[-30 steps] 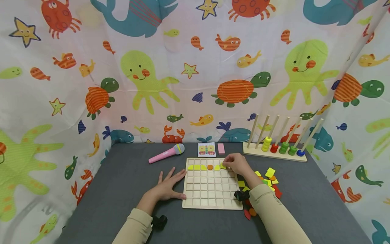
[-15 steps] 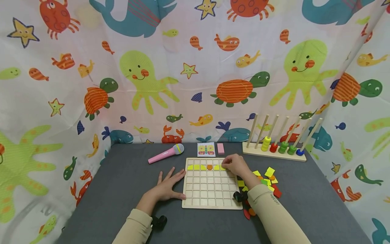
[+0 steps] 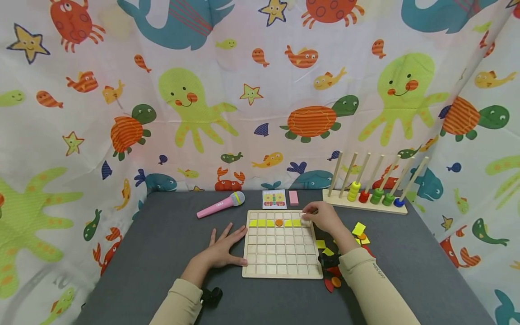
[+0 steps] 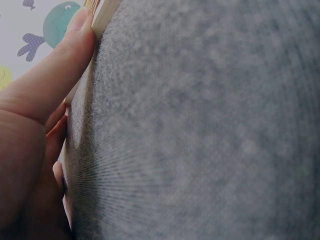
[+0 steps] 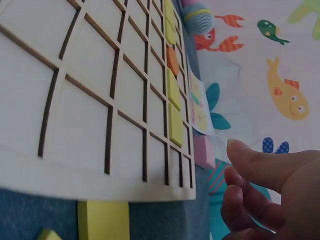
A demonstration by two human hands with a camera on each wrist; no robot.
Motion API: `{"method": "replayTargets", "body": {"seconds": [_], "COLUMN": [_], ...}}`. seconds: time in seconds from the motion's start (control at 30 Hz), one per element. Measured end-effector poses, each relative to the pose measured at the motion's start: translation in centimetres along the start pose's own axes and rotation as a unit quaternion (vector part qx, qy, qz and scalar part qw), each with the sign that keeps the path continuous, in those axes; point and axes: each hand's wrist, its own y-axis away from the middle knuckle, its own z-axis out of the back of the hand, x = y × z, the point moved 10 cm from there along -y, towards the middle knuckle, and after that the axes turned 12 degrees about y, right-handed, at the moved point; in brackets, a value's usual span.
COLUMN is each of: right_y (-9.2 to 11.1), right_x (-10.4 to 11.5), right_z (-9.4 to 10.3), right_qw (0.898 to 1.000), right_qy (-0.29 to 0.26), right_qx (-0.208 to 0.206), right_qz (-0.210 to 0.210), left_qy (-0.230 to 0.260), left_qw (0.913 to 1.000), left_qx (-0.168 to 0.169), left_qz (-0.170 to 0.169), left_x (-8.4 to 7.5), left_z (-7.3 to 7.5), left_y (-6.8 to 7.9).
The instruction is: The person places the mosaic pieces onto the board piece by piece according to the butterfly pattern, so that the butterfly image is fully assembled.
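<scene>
A wooden grid board [image 3: 280, 258] lies on the grey table. Along its second row from the back sit several yellow square tiles [image 3: 297, 223], with an orange round tile [image 3: 279, 222] among them. My left hand [image 3: 219, 251] rests with spread fingers at the board's left edge, its thumb [image 4: 75, 42] touching the rim. Over the far right corner of the board hovers my right hand [image 3: 325, 219], past the rightmost yellow tile [image 5: 175, 125]. Its thumb and fingers are loosely bent, apart, with nothing between them in the right wrist view.
Loose yellow tiles [image 3: 359, 229], red pieces [image 3: 328, 285] and an orange disc [image 3: 336, 282] lie right of the board, partly under my right arm. Behind it are a picture card [image 3: 274, 199], a pink block [image 3: 293, 197], a toy microphone [image 3: 219, 206] and a peg rack [image 3: 365, 206].
My right hand has let go of the yellow tile, which stays in the second row, and has moved a little right and back. My left hand has not moved.
</scene>
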Motion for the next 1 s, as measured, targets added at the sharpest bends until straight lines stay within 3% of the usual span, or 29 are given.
{"method": "replayTargets", "body": {"seconds": [0.37,1.0], "right_y": [1.8,4.9], "right_x": [-2.0,-8.2], "right_z": [2.1,3.9], "right_qw": [1.000,0.998], "right_qy": [0.026,0.043], "right_qx": [-0.012,0.002], "right_qz": [0.006,-0.045], "left_qy": [0.003,-0.006], "left_qw": [0.9998,1.0000], "left_qx": [0.001,-0.004], "left_qz": [-0.019,-0.007], "left_x": [-0.2,-0.2], "left_z": [0.1,0.1], "left_y": [0.3,0.1]}}
